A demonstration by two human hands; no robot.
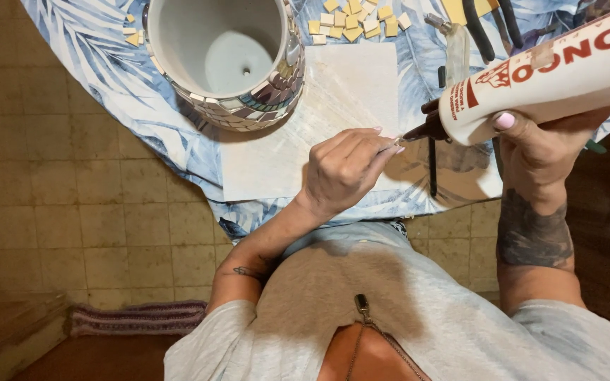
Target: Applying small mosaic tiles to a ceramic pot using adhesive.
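My left hand [344, 169] pinches a small pale tile piece [392, 144] between thumb and fingertips, just above a white paper sheet [333, 92]. My right hand [541, 144] grips a large white glue bottle [552, 70] held sideways, its dark red nozzle [421, 130] touching the tile piece. A white pot [224, 60] partly covered in mirror mosaic stands at the upper left of the sheet, on a blue leaf-print tablecloth [107, 56].
Several loose yellow and cream tile pieces [354, 21] lie beyond the sheet. Black-handled pliers [488, 25] rest at the top right and a thin dark tool [432, 162] lies by the nozzle. A tiled floor [72, 212] and a striped rug [139, 317] lie below left.
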